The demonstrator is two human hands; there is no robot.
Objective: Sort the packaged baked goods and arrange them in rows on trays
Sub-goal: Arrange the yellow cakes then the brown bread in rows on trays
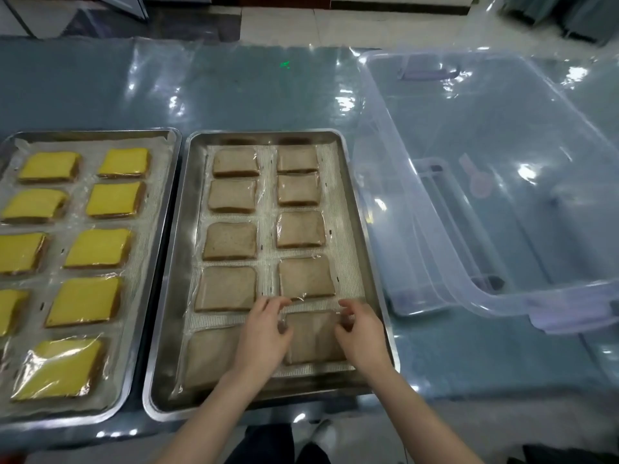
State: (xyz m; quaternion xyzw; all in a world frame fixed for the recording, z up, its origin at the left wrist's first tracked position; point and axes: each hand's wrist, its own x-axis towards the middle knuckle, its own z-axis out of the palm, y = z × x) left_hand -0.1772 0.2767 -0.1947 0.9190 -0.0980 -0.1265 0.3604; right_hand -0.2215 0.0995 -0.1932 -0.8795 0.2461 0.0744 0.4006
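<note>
The brown packaged slice [315,339] lies in the nearest slot of the right-hand column of the steel tray [169,296], flat on the liner and roughly in line with the four wrapped slices beyond it. The left hand [264,333] and right hand [361,336] sit at its two far corners, fingers curled and pinching the clear film (the grip looks to be on wrapper alone, not on the bread). This reads as the setting-down and squaring of the final piece in that column. Next it wants a small nudge so its edges run parallel to its neighbours, then letting go without dragging the film. The second tray [93,132] to the left holds yellow cakes in rows; a clear bin [435,229] stands to the right.
</note>
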